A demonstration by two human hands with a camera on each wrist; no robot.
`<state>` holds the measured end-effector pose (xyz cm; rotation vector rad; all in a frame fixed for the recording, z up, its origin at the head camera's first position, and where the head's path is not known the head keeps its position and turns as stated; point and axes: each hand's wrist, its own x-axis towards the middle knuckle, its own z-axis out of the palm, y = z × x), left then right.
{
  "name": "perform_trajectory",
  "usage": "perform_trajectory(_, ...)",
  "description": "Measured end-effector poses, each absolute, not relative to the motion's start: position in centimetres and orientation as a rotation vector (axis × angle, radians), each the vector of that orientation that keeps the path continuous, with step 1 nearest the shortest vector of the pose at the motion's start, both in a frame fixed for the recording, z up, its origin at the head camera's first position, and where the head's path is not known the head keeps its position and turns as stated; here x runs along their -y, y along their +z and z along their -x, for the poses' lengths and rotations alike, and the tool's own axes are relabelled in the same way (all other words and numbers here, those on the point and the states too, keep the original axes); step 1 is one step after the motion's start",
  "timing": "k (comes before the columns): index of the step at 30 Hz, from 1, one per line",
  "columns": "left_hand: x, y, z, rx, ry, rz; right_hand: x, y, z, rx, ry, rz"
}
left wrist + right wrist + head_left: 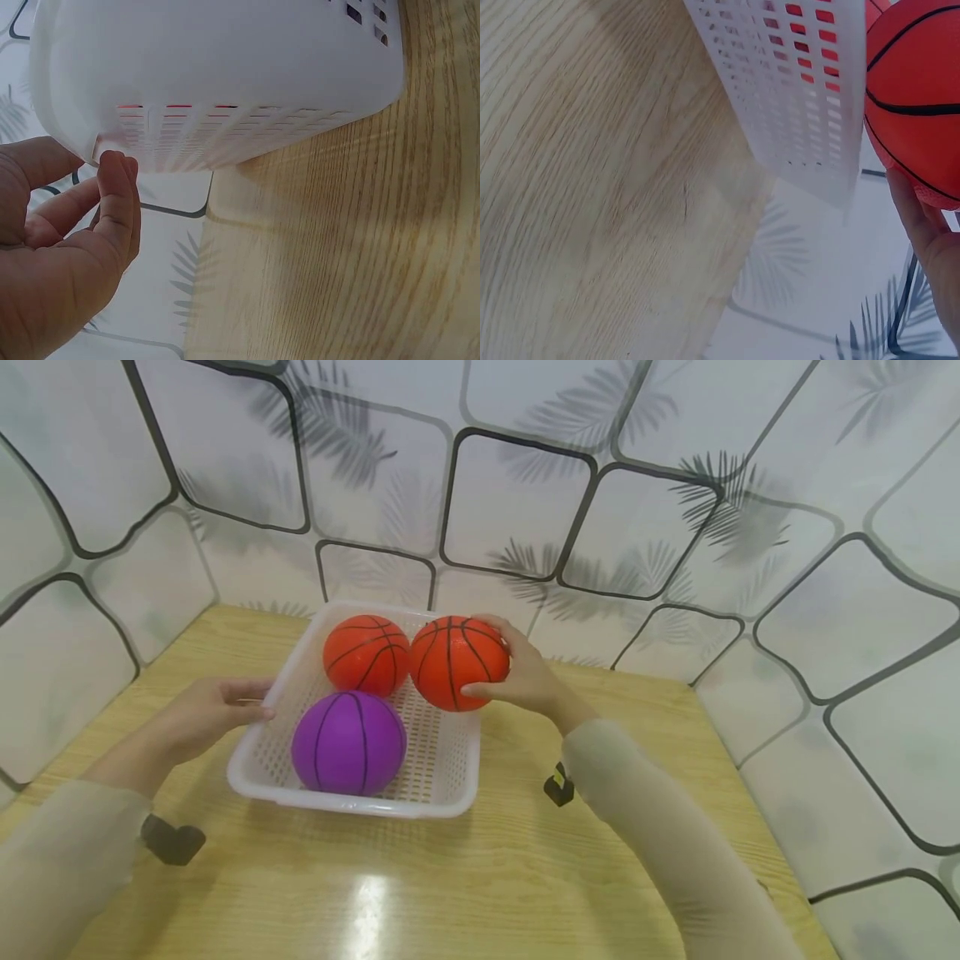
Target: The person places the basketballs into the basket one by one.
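A white perforated plastic basket (360, 805) stands on the table. My left hand (198, 720) pinches its left rim; in the left wrist view, the thumb and fingers of that hand (71, 259) meet at the edge of the basket (210, 56). My right hand (531, 681) grips an orange-red toy basketball (450, 664) from its right side, over the basket's right part. A second orange-red basketball (356, 652) sits at the back left inside, touching or nearly touching the first. In front of it lies a purple basketball (348, 752). The right wrist view shows the gripped ball (922, 67) beside the basket wall (810, 112).
The light wood table (525, 877) carries the basket. Walls (517, 502) with dark outlined shapes and leaf prints stand close behind the table and along both sides. Small dark devices hang under both wrists, one below the left sleeve (67, 852).
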<state>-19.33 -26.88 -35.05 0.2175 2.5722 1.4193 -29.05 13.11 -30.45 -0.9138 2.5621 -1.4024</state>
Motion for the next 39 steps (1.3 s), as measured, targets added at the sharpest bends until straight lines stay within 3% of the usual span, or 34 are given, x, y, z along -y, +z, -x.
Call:
perform_trajectory(13,26.8,-35.1,19.3,-2.574,1.428,-0.217,-9.5,-31.7,29.5,-2.749,-1.161,0.989)
perform_trajectory(39,26.8,-35.1,19.3,-2.583,1.411,-0.208,-8.3,-34.5,28.2,-2.759,-1.269,0.916)
